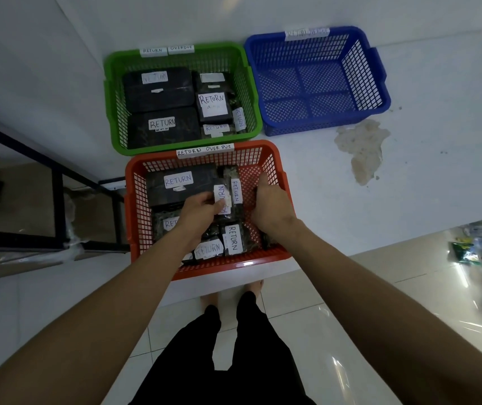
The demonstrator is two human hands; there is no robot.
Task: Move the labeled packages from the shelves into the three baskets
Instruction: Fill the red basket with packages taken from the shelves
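**Both hands inside the orange basket of RETURN packages**

Head view: three baskets are seen on a white floor. At 12 o'clock of centre, the green basket (111, 92) carries rim tags reading "RETURN" and "OVERDUE" and is filled with dark packages labeled "RETURN". At 2 o'clock, the blue basket (377, 68) bears a tag too blurred to be read. At centre, the orange basket (134, 200) is tagged "RETURN OVERDUE" and holds more "RETURN" packages. A small package (224, 197) with a partly hidden "…URN" label is pinched in the grip of the left hand (197, 213) above the others. The right hand (270, 204) is reached down at the basket's 3 o'clock wall; whether its grip holds anything cannot be told. A dark shelf frame (58, 194) stands at 9 o'clock.
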